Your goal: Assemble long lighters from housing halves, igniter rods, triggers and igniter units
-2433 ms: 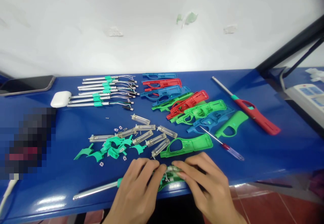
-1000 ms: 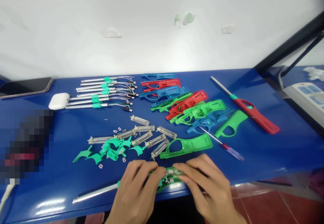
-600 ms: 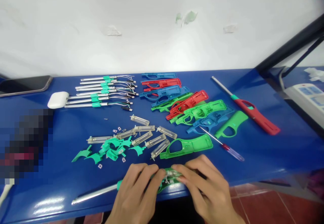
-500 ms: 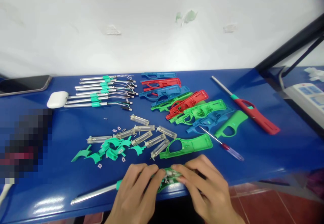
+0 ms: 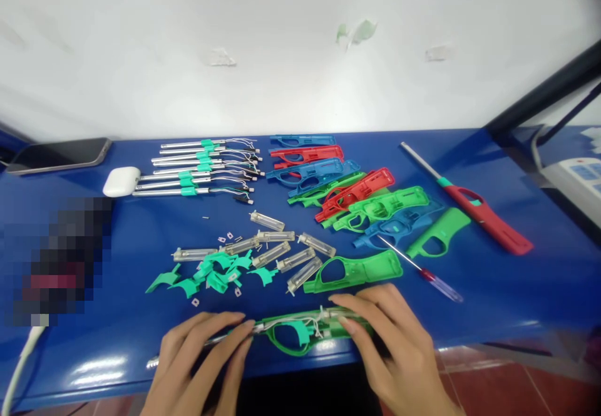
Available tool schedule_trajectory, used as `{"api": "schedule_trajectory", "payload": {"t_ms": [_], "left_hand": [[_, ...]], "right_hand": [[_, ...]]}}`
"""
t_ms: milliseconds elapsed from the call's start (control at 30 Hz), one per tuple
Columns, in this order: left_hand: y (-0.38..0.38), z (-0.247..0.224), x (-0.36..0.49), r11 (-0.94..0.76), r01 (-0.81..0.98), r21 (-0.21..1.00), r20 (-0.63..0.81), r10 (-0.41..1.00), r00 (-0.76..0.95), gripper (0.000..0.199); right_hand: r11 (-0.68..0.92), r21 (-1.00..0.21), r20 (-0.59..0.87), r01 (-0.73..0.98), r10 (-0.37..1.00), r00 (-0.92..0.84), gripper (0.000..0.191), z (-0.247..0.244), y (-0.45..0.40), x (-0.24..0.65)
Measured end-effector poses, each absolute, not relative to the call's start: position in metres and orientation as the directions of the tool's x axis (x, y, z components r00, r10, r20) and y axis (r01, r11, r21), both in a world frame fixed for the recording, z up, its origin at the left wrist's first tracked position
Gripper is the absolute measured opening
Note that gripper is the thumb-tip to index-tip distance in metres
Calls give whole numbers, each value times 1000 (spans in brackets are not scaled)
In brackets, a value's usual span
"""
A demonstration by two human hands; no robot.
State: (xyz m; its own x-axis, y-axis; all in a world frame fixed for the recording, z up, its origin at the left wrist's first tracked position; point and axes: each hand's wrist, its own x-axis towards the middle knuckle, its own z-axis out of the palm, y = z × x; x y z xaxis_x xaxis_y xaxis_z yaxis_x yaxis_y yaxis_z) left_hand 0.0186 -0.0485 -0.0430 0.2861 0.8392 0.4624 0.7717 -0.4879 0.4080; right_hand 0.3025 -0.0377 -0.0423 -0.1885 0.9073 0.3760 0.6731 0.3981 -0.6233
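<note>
A green half shell [image 5: 291, 348] lies at the table's front edge, with white wires, a teal trigger [image 5: 300, 331] and a clear tank [image 5: 335, 313] in it. My left hand [image 5: 206, 353] pinches the metal rod where it meets the shell's left end; the rod's tip [image 5: 153, 362] shows beyond the hand. My right hand [image 5: 392, 341] grips the shell's right end, thumb and fingers at the tank. Behind the hands another green half shell [image 5: 375, 267] lies open. Loose clear tanks [image 5: 272, 254] and teal triggers [image 5: 216, 278] are scattered to its left.
Rods with wires [image 5: 188, 181] lie in a row beside a white case [image 5: 122, 182]. Red, blue and green shells [image 5: 357, 190] are heaped at the back. A red lighter [image 5: 488, 218] and a screwdriver [image 5: 436, 283] lie right, a phone [image 5: 61, 156] far left.
My left hand has moved left from the shell's middle to the rod, uncovering the trigger and wires. My right hand stays at the shell's right end. The view has shifted slightly.
</note>
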Motion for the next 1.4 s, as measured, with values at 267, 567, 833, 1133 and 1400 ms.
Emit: {"api": "schedule_trajectory", "payload": {"t_ms": [267, 567, 833, 1133, 1400], "left_hand": [[-51, -53, 4, -497, 782, 377, 389, 851, 353, 41], [-42, -51, -4, -557, 743, 371, 369, 823, 433, 39], [-38, -52, -2, -536, 741, 403, 375, 836, 401, 43], [-39, -52, 3, -512, 738, 439, 345, 855, 388, 49], [-43, -47, 1, -468, 760, 450, 290, 882, 371, 48]], "right_hand": [[429, -598, 423, 677, 887, -188, 17, -43, -36, 301], [427, -572, 440, 700, 880, -178, 16, -43, -34, 300], [433, -548, 459, 716, 871, -176, 16, -44, -34, 299], [455, -495, 473, 741, 856, -209, 17, -54, -35, 303], [445, -466, 458, 764, 861, -223, 18, -56, -38, 303]]}}
